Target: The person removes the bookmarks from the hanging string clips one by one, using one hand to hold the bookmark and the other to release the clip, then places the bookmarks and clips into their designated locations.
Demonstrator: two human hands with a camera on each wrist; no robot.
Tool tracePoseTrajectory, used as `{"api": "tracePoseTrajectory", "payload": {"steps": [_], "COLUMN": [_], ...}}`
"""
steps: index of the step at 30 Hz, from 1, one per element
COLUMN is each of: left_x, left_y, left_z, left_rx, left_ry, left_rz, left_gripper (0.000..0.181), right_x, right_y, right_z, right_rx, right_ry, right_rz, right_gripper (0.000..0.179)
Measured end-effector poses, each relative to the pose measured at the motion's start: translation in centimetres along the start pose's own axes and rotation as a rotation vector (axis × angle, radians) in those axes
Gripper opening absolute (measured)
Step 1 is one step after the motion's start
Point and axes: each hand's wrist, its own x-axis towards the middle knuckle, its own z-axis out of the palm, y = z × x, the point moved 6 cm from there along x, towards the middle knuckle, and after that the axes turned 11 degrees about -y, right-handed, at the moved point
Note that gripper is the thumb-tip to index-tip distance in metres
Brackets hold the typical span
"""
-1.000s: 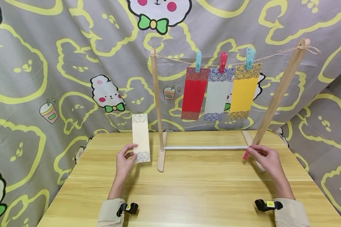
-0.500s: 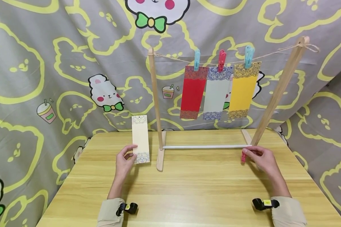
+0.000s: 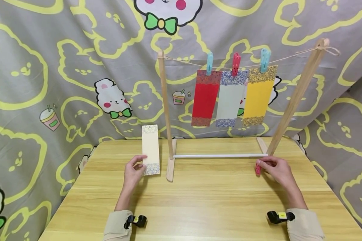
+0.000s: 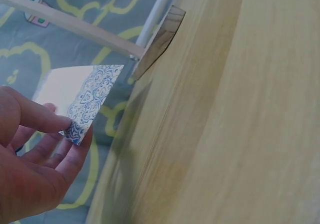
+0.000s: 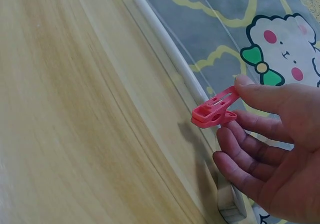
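My left hand (image 3: 133,172) pinches a cream paper card (image 3: 150,147) by its lower left edge, left of the wooden stand. The card has a blue lace pattern at both ends and a small hole near its top; in the left wrist view the patterned end of the card (image 4: 92,102) tilts out past the thumb. At the stand's right foot, my right hand (image 3: 279,170) holds a red clothespin (image 3: 257,169) between thumb and fingers. Seen from the right wrist, the clothespin (image 5: 215,109) has its handles under thumb and index finger, its nose pointing over the table.
Red (image 3: 205,98), pale blue-white (image 3: 227,100) and yellow cards (image 3: 258,98) hang from a string, each under a clothespin. The string runs between the left post (image 3: 165,107) and right post (image 3: 298,97). A white rod (image 3: 220,156) joins the posts low over the wooden table (image 3: 211,201).
My right hand has moved slightly left, and the red clothespin in it has turned to point more straight down. The cream card has sunk a little in my left hand.
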Motion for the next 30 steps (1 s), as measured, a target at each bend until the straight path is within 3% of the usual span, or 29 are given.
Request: {"api": "tracePoseTrajectory", "payload": {"steps": [4,17,30], "left_x": [0.1,0.3,0.3], "left_y": [-0.3,-1.0,-1.5], "left_z": [0.2,0.4,0.3], "left_rx": [0.007,0.039,0.022], "left_ry": [-0.015,-0.036,-0.058], "left_rz": [-0.013,-0.038,-0.093], "left_gripper": [0.043,0.043,0.044], "right_x": [0.1,0.4,0.6], "right_y": [-0.1,-0.7,-0.5], "right_z": [0.2,1.1,2.3], "right_rx": [-0.054,-0.066,-0.087], "right_ry": [-0.011,-0.039,-0.069], "right_rz": [-0.014,-0.029,0.032], "right_gripper": [0.041,0.04,0.043]}}
